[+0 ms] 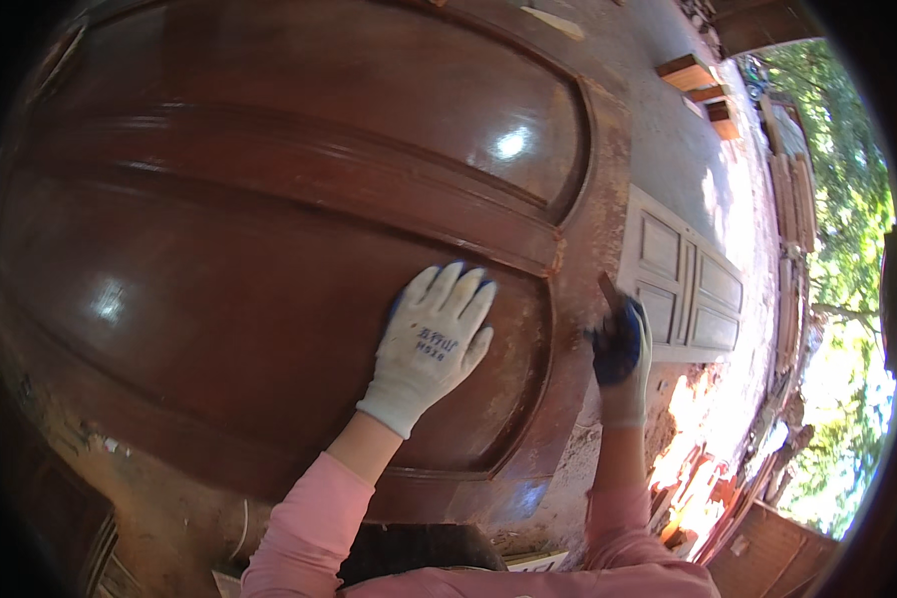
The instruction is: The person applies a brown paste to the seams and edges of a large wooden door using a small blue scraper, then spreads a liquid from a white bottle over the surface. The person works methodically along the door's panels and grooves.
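Note:
A large reddish-brown panelled wooden door (269, 289) lies in front of me, with glossy raised panels and a curved moulding near its right end. My left hand (434, 329), in a white glove with a dark blue palm, rests flat on the lower panel, fingers stretched out and nearly together. Just past the door's right edge is my right hand (623, 349), in a matching glove and somewhat blurred. Its fingers are curled around a thin brown flat piece (609, 290) that sticks up beyond them; its exact kind is unclear.
A pale unpainted panelled door (686, 284) lies on the ground to the right. Wooden blocks (703, 85) stand farther back. Stacked boards (792, 199) line the right side, and scrap wood (703, 498) is scattered at the lower right.

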`<act>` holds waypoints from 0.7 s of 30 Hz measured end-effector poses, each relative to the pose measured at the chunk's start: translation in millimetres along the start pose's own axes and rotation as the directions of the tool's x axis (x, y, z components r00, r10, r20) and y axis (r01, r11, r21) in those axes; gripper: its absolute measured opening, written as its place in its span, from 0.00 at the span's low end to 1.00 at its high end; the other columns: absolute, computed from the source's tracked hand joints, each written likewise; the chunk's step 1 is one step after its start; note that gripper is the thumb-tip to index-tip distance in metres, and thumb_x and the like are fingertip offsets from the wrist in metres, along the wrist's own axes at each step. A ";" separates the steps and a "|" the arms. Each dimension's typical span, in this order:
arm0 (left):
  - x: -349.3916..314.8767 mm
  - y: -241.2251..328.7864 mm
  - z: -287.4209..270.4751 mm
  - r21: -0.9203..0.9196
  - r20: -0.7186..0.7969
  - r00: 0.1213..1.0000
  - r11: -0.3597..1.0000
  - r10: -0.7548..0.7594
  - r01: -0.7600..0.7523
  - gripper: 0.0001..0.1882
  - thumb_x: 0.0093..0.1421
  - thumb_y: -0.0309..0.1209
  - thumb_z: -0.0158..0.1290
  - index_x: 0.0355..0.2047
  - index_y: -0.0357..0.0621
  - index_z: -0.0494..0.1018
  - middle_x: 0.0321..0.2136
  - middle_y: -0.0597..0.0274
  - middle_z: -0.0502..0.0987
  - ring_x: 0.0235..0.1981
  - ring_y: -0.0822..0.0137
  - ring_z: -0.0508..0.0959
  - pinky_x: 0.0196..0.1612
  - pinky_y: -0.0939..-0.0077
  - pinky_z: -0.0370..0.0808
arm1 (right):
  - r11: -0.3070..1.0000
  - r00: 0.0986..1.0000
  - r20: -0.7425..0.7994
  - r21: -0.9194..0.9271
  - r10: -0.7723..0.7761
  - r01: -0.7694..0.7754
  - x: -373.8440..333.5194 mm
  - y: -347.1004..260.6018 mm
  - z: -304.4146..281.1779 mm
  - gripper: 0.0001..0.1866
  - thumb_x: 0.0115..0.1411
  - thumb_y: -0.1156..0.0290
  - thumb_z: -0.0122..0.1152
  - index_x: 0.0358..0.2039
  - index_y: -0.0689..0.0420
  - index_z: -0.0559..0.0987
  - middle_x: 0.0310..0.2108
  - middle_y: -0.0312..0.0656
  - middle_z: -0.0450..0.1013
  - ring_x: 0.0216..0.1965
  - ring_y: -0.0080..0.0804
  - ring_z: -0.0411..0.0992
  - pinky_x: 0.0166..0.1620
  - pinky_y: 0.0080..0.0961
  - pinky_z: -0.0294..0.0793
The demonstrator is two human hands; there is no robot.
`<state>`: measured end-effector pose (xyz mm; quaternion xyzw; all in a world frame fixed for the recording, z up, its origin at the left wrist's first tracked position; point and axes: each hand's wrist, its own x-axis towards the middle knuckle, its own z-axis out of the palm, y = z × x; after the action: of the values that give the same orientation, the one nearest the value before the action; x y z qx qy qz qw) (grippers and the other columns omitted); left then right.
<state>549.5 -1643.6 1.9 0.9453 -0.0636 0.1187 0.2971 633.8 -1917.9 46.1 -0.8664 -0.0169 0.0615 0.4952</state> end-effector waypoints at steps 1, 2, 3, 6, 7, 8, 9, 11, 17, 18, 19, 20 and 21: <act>-3.6 0.9 -0.8 0.040 0.071 0.997 0.999 0.007 -0.010 0.29 0.68 0.46 0.53 0.65 0.46 0.71 0.65 0.53 0.71 0.68 0.52 0.67 0.74 0.49 0.58 | 0.943 0.980 -0.066 0.289 0.190 -0.163 -19.6 8.0 0.8 0.22 0.67 0.81 0.55 0.62 0.60 0.77 0.51 0.40 0.73 0.31 0.23 0.64 0.36 0.19 0.77; -12.5 0.9 -4.7 0.074 0.082 0.996 0.997 -0.019 0.013 0.30 0.68 0.48 0.53 0.66 0.46 0.70 0.67 0.53 0.70 0.69 0.51 0.66 0.74 0.48 0.57 | 0.666 0.886 -0.010 0.664 0.463 -0.340 -37.9 2.1 7.7 0.24 0.65 0.83 0.58 0.62 0.60 0.77 0.55 0.40 0.74 0.31 0.23 0.64 0.37 0.18 0.77; -21.0 3.0 -7.9 0.096 0.087 0.996 0.995 -0.038 0.029 0.31 0.68 0.49 0.52 0.67 0.47 0.70 0.68 0.53 0.68 0.70 0.51 0.65 0.75 0.47 0.56 | 0.710 0.903 -0.023 0.627 0.428 -0.321 -53.7 5.4 7.9 0.24 0.65 0.82 0.59 0.62 0.60 0.76 0.57 0.40 0.74 0.31 0.22 0.64 0.37 0.18 0.76; -50.1 -1.2 -20.2 0.157 0.131 0.986 0.984 -0.100 0.079 0.35 0.69 0.55 0.50 0.70 0.50 0.67 0.71 0.54 0.65 0.72 0.50 0.62 0.76 0.43 0.51 | 0.802 0.931 -0.090 0.542 0.353 -0.251 -83.2 26.4 2.6 0.22 0.68 0.76 0.60 0.62 0.59 0.76 0.58 0.40 0.75 0.31 0.20 0.65 0.37 0.18 0.76; -60.1 -4.3 -28.3 0.163 0.137 0.983 0.982 -0.121 0.098 0.35 0.69 0.55 0.50 0.70 0.51 0.66 0.71 0.54 0.65 0.72 0.50 0.62 0.76 0.42 0.51 | 0.806 0.917 -0.141 0.539 0.373 -0.244 -91.3 35.7 -0.8 0.21 0.69 0.72 0.59 0.62 0.57 0.76 0.56 0.39 0.75 0.31 0.19 0.66 0.37 0.18 0.77; -71.3 -8.4 -35.3 0.165 0.140 0.980 0.979 -0.143 0.120 0.36 0.69 0.56 0.50 0.71 0.51 0.66 0.71 0.54 0.65 0.72 0.50 0.62 0.76 0.42 0.50 | 0.780 0.918 -0.104 0.568 0.382 -0.261 -97.0 49.7 -15.5 0.21 0.71 0.68 0.58 0.62 0.56 0.76 0.54 0.39 0.75 0.31 0.19 0.67 0.38 0.20 0.77; -81.9 -16.3 -42.8 0.187 0.124 0.978 0.972 -0.168 0.143 0.36 0.69 0.55 0.50 0.72 0.52 0.65 0.71 0.55 0.65 0.73 0.49 0.61 0.76 0.40 0.49 | 0.751 0.918 -0.061 0.598 0.391 -0.280 -102.8 63.9 -28.7 0.21 0.72 0.63 0.57 0.62 0.55 0.76 0.53 0.38 0.75 0.32 0.19 0.68 0.38 0.21 0.77; -101.6 -32.1 -64.9 0.294 0.088 0.952 0.921 -0.292 0.255 0.36 0.69 0.55 0.50 0.72 0.52 0.64 0.72 0.55 0.63 0.73 0.48 0.60 0.76 0.40 0.49 | 0.679 0.922 0.087 0.651 0.378 -0.340 -111.0 75.5 -48.8 0.22 0.73 0.57 0.57 0.61 0.54 0.77 0.50 0.36 0.75 0.35 0.20 0.70 0.39 0.23 0.77; -173.6 -2.2 -88.6 0.324 0.104 0.870 0.844 -0.481 0.428 0.39 0.69 0.55 0.49 0.73 0.46 0.62 0.73 0.44 0.59 0.75 0.41 0.55 0.77 0.39 0.45 | 0.698 0.833 -0.159 0.639 0.531 -0.323 -128.3 6.7 3.6 0.19 0.72 0.57 0.59 0.58 0.52 0.77 0.34 0.29 0.73 0.28 0.20 0.65 0.35 0.23 0.72; -180.6 14.5 -86.9 0.265 0.223 0.866 0.882 -0.448 0.389 0.39 0.69 0.55 0.49 0.73 0.49 0.61 0.74 0.48 0.59 0.75 0.44 0.55 0.77 0.40 0.45 | 0.693 0.853 -0.110 0.639 0.511 -0.333 -129.8 2.6 7.7 0.19 0.72 0.57 0.58 0.58 0.52 0.77 0.34 0.29 0.73 0.28 0.19 0.65 0.35 0.22 0.73; -199.7 28.2 -79.8 0.193 0.213 0.907 0.925 -0.364 0.326 0.38 0.69 0.55 0.48 0.73 0.51 0.62 0.73 0.50 0.60 0.75 0.46 0.56 0.77 0.41 0.45 | 0.682 0.868 -0.049 0.641 0.494 -0.351 -131.8 3.0 14.5 0.18 0.73 0.58 0.58 0.58 0.52 0.77 0.33 0.29 0.73 0.28 0.19 0.64 0.35 0.22 0.73; -212.4 33.7 -74.8 0.118 0.195 0.942 0.960 -0.273 0.253 0.37 0.69 0.55 0.47 0.73 0.53 0.62 0.73 0.53 0.60 0.75 0.48 0.56 0.77 0.41 0.45 | 0.674 0.880 0.006 0.641 0.475 -0.367 -132.2 0.8 19.4 0.18 0.73 0.59 0.58 0.58 0.53 0.77 0.33 0.29 0.72 0.27 0.19 0.63 0.35 0.22 0.73; -224.1 30.2 -71.3 0.142 0.168 0.940 0.951 -0.298 0.276 0.36 0.69 0.55 0.47 0.72 0.53 0.63 0.73 0.54 0.61 0.75 0.49 0.57 0.77 0.42 0.46 | 0.690 0.906 0.080 0.622 0.415 -0.371 -131.4 -4.0 24.0 0.17 0.74 0.60 0.56 0.57 0.54 0.78 0.31 0.29 0.71 0.27 0.17 0.63 0.34 0.21 0.73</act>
<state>314.5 -1615.9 16.4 0.9671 0.0543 -0.0119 0.2483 500.6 -1907.2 49.3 -0.6377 0.2067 0.1390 0.7289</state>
